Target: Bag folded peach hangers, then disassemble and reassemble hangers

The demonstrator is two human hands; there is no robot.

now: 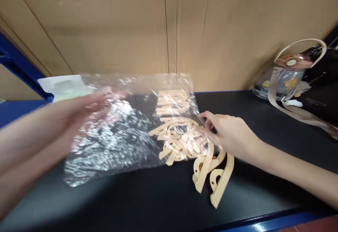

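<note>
A clear, crinkled plastic bag (113, 144) stretches between my two hands above the black tabletop. My left hand (105, 101) is at the bag's left part, blurred and seen partly through the film, so its fingers cannot be made out. With thumb and forefinger, my right hand (224, 128) pinches the bag's right edge. Several cream-coloured curved brackets (174, 101) show through the film, some stacked and others in a loose heap. A few more brackets (221, 182) stick out past the bag, below my right hand. A white label (63, 84) shows at the bag's upper left.
A clear drinking bottle (283, 80) with a brown lid and a strap stands at the back right, beside a black bag (322, 87). Cardboard (118, 31) forms the back wall. Blue framing (23, 70) rises at the left, and a blue edge (264, 225) borders the black tabletop (145, 204).
</note>
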